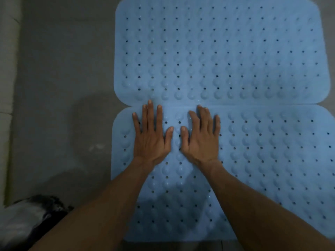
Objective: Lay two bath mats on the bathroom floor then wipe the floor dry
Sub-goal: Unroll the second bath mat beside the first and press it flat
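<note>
Your left hand (151, 134) and your right hand (201, 137) both lie flat, palms down, fingers spread and pointing toward 12 o'clock, on the nearer light blue rubber bath mat (262, 160). The hands are empty and gripping nothing, simply pressed on the mat's surface, side by side with the thumbs close together but not touching. The left middle fingertip reaches the seam where the two mats meet; the right fingertips sit just short of it. Both bare forearms run in from 6 o'clock, angled slightly toward each other.

You have two mats in view. The farther light blue rubber bath mat (226, 48) lies at 12 o'clock from your hands, its near edge touching or very slightly lapping the near mat's far edge; I cannot tell which. Both have rounded corners, rows of small drain holes and raised round bumps.

The mats lie flat on a dull grey bathroom floor (63, 69), bare toward 9 o'clock. A pale raised ledge (8, 60) runs along the far left edge. At 7 o'clock sits a blurred black-and-white bundle (27, 218), too indistinct to name.
</note>
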